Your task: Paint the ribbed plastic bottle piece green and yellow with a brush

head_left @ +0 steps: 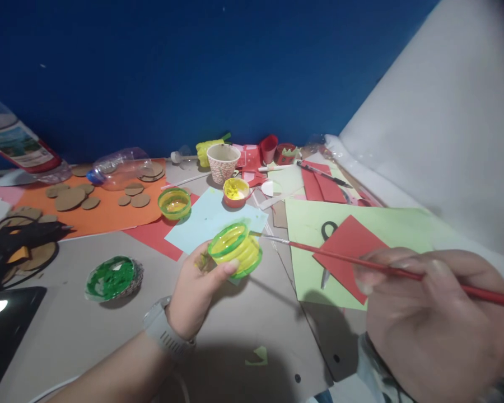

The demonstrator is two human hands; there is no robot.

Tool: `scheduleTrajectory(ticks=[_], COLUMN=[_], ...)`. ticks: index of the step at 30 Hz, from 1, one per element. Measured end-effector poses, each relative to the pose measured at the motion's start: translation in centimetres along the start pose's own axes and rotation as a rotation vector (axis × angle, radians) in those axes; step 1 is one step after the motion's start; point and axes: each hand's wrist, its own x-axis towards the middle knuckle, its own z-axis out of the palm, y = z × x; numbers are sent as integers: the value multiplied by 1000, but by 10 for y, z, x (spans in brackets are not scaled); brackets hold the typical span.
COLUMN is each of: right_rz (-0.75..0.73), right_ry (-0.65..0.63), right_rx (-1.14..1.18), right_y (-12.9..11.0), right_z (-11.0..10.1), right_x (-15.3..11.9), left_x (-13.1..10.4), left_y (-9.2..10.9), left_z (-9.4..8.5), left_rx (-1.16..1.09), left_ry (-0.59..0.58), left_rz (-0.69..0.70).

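My left hand, a watch on its wrist, is closed around a ribbed, see-through piece of cut plastic bottle, painted yellow with a green rim. Its open mouth tilts up and to the left. In my right hand is a slim red paintbrush, pinched between thumb and fingers. The brush tip meets or nearly meets the right side of the bottle piece; whether it touches I cannot tell. Beyond stand a red scoop with yellow paint and a similar yellow-green bottle piece. Green paint fills a shallow dish at left.
Orange paper at left bears cardboard discs and a clear bottle. A glue gun and a dark device lie near the left edge. Scissors sit partly under red paper. A paper cup stands behind.
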Motion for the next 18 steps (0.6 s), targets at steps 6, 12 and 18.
scheduleTrajectory(ticks=[6,12,18], right_rz=[85,71,62], right_ry=[-113,-81,-72], right_rx=[85,52,78], right_y=[1,10,9], right_z=[-2,-3,-5], right_x=[-4,-4,-2], left_x=[1,0,1], left_y=[0,-2,-3], left_z=[0,-1,-2], left_rx=[-43,-34,-14], left_ry=[-43,-42,-31], left_rz=[8,1,1])
